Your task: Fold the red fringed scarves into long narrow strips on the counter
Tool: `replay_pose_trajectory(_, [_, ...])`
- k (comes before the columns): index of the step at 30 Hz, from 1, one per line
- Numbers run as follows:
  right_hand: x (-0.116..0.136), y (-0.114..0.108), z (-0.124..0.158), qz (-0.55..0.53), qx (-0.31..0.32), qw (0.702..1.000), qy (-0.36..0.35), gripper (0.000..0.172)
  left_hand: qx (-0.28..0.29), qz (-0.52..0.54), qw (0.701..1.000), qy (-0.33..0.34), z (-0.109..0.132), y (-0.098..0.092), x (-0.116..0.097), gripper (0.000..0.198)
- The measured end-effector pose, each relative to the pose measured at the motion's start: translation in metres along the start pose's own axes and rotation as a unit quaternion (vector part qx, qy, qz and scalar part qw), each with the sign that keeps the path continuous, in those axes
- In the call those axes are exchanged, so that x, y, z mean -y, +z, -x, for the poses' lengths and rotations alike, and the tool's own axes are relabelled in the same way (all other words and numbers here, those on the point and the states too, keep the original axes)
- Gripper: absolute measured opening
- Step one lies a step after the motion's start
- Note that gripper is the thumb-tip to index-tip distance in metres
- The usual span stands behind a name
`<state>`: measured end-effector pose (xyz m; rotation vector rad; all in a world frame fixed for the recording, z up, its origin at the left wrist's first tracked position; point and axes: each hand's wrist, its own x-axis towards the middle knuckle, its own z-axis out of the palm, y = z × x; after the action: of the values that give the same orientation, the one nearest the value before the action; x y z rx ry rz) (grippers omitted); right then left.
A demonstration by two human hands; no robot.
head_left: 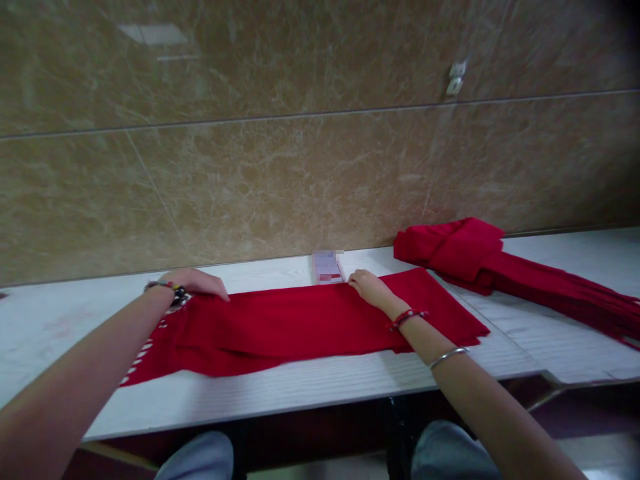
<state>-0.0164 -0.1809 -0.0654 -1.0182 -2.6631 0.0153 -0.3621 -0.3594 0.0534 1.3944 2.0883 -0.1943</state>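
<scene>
A red scarf with a fringed left end lies folded lengthwise across the white table. My left hand rests flat on its far left edge, fingers stretched out. On the scarf's far edge near the middle lies my right hand, palm down with the fingers extended. Neither hand grips the cloth. Both wrists wear bracelets.
A second red scarf lies bunched at the right, its fringed tail trailing along the table. A small blurred box stands against the marble wall behind the scarf. A table seam runs at the right; my knees show below the front edge.
</scene>
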Motion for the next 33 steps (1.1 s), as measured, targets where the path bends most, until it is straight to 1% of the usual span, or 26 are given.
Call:
replay_pose_trajectory(3, [-0.001,0.000,0.001,-0.001,0.001,1.000,-0.004,0.024,0.006,0.065,0.998,-0.001,0.028,-0.018,0.012,0.034])
replay_pose_trajectory(4, [-0.001,-0.001,0.001,-0.002,0.002,1.000,-0.006,0.024,-0.006,0.091,0.996,0.007,0.038,-0.025,0.019,0.038])
replay_pose_trajectory(6, [-0.001,-0.001,0.002,-0.006,0.003,1.000,-0.009,0.024,-0.021,0.112,0.993,0.001,0.056,-0.036,0.034,0.045])
replay_pose_trajectory(7, [-0.001,-0.001,0.002,-0.009,0.003,1.000,-0.010,0.023,-0.026,0.092,0.995,-0.007,0.062,-0.040,0.042,0.043])
replay_pose_trajectory(9, [-0.002,-0.001,0.002,-0.013,0.002,1.000,-0.013,0.023,-0.061,-0.030,0.997,-0.042,0.068,-0.045,0.054,0.026])
replay_pose_trajectory(11, [-0.001,-0.002,0.002,-0.016,0.000,1.000,-0.015,0.022,-0.127,-0.169,0.974,-0.078,0.064,-0.043,0.056,0.011])
replay_pose_trajectory(12, [-0.001,-0.002,0.002,-0.017,-0.002,1.000,-0.016,0.022,-0.164,-0.213,0.959,-0.087,0.058,-0.040,0.052,0.011])
replay_pose_trajectory(13, [0.000,-0.003,0.003,-0.017,-0.003,1.000,-0.016,0.022,-0.197,-0.232,0.949,-0.087,0.051,-0.035,0.045,0.013])
replay_pose_trajectory(14, [0.000,-0.003,0.003,-0.017,-0.005,1.000,-0.017,0.022,-0.220,-0.234,0.944,-0.072,0.044,-0.028,0.034,0.017])
replay_pose_trajectory(16, [0.001,-0.004,0.004,-0.016,-0.007,1.000,-0.019,0.022,-0.238,-0.234,0.942,-0.031,0.030,-0.009,0.003,0.021])
replay_pose_trajectory(17, [0.001,-0.005,0.004,-0.016,-0.007,1.000,-0.019,0.021,-0.242,-0.231,0.942,0.005,0.026,0.004,-0.015,0.023])
replay_pose_trajectory(18, [0.002,-0.006,0.005,-0.015,-0.007,1.000,-0.019,0.021,-0.245,-0.220,0.941,0.082,0.024,0.018,-0.033,0.025])
replay_pose_trajectory(19, [0.002,-0.007,0.005,-0.014,-0.006,1.000,-0.018,0.020,-0.241,-0.211,0.933,0.166,0.023,0.033,-0.050,0.027])
replay_pose_trajectory(20, [0.003,-0.009,0.005,-0.014,-0.005,1.000,-0.018,0.020,-0.212,-0.203,0.929,0.227,0.025,0.047,-0.065,0.029])
replay_pose_trajectory(21, [0.005,-0.013,0.005,-0.015,-0.009,1.000,-0.019,0.020,-0.171,-0.196,0.927,0.271,0.027,0.062,-0.077,0.030])
replay_pose_trajectory(22, [0.007,-0.017,0.007,-0.017,-0.016,0.999,-0.022,0.020,-0.129,-0.192,0.927,0.296,0.031,0.075,-0.087,0.033])
replay_pose_trajectory(23, [0.011,-0.023,0.009,-0.021,-0.028,0.999,-0.027,0.020,-0.101,-0.191,0.928,0.304,0.034,0.086,-0.092,0.036])
replay_pose_trajectory(24, [0.016,-0.031,0.012,-0.028,-0.038,0.998,-0.039,0.019,-0.085,-0.191,0.930,0.303,0.037,0.095,-0.095,0.039])
replay_pose_trajectory(26, [0.029,-0.048,0.023,-0.054,-0.040,0.994,-0.085,0.017,-0.086,-0.193,0.934,0.289,0.040,0.106,-0.091,0.040])
replay_pose_trajectory(27, [0.037,-0.056,0.030,-0.074,-0.018,0.989,-0.126,0.017,-0.093,-0.195,0.934,0.283,0.041,0.108,-0.087,0.038])
replay_pose_trajectory(29, [0.054,-0.068,0.048,-0.104,0.051,0.970,-0.213,0.018,-0.103,-0.208,0.932,0.279,0.042,0.111,-0.078,0.036])
replay_pose_trajectory(31, [0.068,-0.072,0.066,-0.102,0.107,0.953,-0.264,0.022,-0.109,-0.226,0.928,0.275,0.043,0.112,-0.069,0.046])
replay_pose_trajectory(33, [0.077,-0.070,0.081,-0.075,0.122,0.949,-0.281,0.025,-0.115,-0.242,0.926,0.267,0.046,0.115,-0.064,0.060])
